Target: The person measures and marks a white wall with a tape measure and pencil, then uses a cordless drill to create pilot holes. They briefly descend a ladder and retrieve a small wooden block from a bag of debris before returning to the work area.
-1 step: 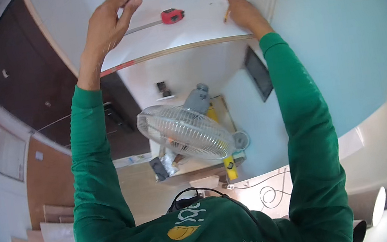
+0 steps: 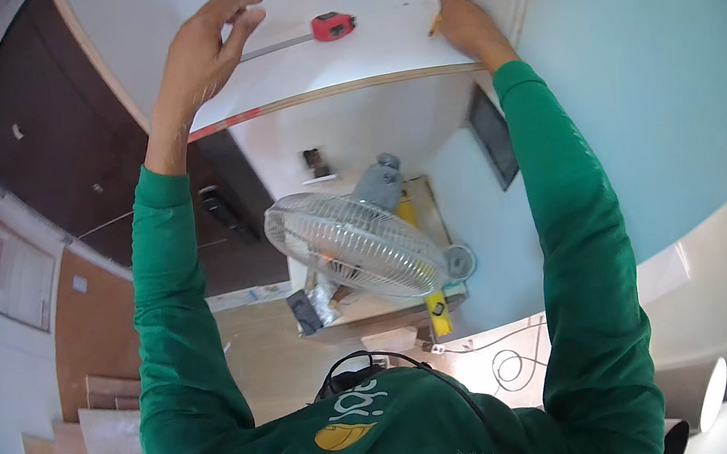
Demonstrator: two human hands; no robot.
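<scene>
A red tape measure (image 2: pixel 334 25) lies on a raised white shelf board (image 2: pixel 339 60), its metal blade drawn out to the left. That blade runs up to my left hand (image 2: pixel 210 51), which hovers over the board with thumb and fingers apart; nothing shows between them. The other fingers are partly hidden. At the board's right side, my right hand (image 2: pixel 466 22) rests with the index finger stretched forward. A short yellow pencil (image 2: pixel 435 25) sticks out from under its fingers. A small dark mark is on the white surface between the tape measure and this hand.
Below the board's wooden front edge (image 2: pixel 343 89) stands a fan (image 2: pixel 357 245) with a round wire guard. A yellow spirit level (image 2: pixel 437 312) is beside it. Dark doors (image 2: pixel 42 148) are at left, a pale blue wall (image 2: pixel 644 91) at right. A cable (image 2: pixel 516 364) coils on the floor.
The whole view has shifted slightly. My right hand has turned the pencil a little, and less of it shows. My left hand sits slightly farther from the tape measure's case.
</scene>
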